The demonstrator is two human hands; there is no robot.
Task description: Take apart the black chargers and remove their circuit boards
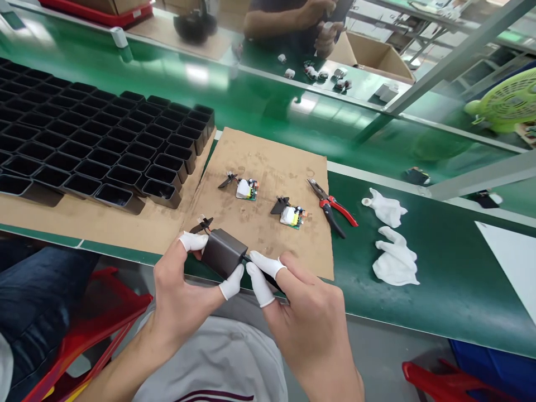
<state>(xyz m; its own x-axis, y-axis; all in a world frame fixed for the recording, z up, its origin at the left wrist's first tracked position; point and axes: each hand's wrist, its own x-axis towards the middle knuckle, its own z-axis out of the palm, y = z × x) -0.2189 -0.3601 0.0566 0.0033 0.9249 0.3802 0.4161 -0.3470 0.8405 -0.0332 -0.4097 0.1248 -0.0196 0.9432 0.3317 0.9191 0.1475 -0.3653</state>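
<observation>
My left hand (pixel 178 296), with white finger cots on finger and thumb, is closed around a black plastic housing (pixel 225 252), tilted above the bench's front edge. At its far left end a black part with metal prongs (pixel 202 224) sticks out on short wires. My right hand (pixel 307 310), also in finger cots, pinches a slim black piece (pixel 271 281) that meets the housing's right end. Whether this is a cord or a tool I cannot tell. Beyond the hands, two small circuit boards (pixel 248 190) (pixel 293 216) with black parts wired on lie on a cardboard sheet (pixel 268 156).
Rows of open black housings (pixel 121 192) fill the left of the bench. Red-and-black pliers (pixel 333 207) lie at the cardboard's right edge, beside white crumpled gloves or cloths (pixel 396 262). A metal post (pixel 456 58) rises beyond. Another person's hands (pixel 324 39) work across the bench.
</observation>
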